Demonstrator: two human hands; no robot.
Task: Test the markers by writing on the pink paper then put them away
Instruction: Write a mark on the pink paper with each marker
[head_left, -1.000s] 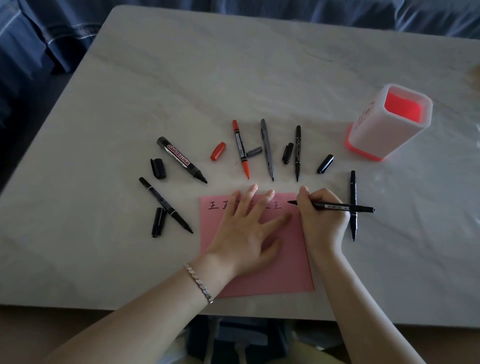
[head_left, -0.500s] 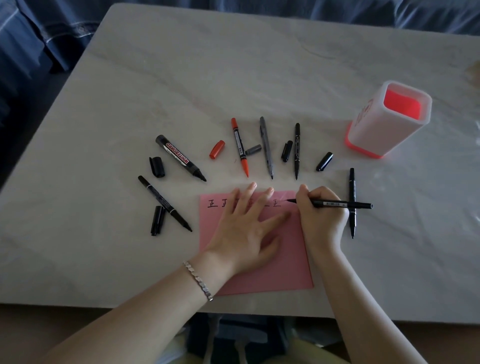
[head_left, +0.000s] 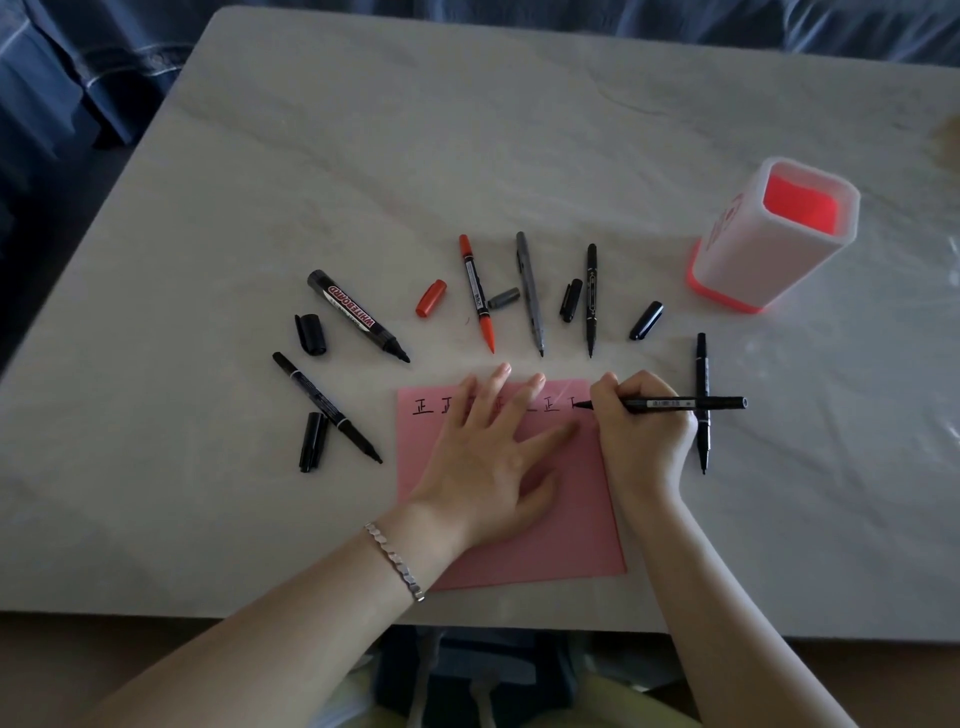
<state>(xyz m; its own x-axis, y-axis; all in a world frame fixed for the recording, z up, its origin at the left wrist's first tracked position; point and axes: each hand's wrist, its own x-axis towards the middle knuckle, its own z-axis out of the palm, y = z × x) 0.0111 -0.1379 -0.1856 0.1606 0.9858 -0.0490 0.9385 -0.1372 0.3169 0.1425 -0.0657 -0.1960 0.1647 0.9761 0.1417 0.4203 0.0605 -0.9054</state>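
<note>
Ringing pink paper (head_left: 571, 519), uncapped markers (head_left: 478, 291), caps (head_left: 430, 298); right hand (head_left: 644, 436) grip pinching black marker (head_left: 675, 403), axis horizontal, tip leftward; left hand (head_left: 483, 467) flat.

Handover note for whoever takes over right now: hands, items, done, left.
Left hand: flat, pressing on the pink paper.
Right hand: grips a thin black marker, tip near the paper's top right corner, mid-character.
Six more uncapped markers, including the red marker and whiteboard marker, lie on the table, loose caps beside them; the holder, far right, has no markers in it.
Done: row of characters along paper's top edge.
Left: finish this test, cap all markers, put them in the holder.
</note>
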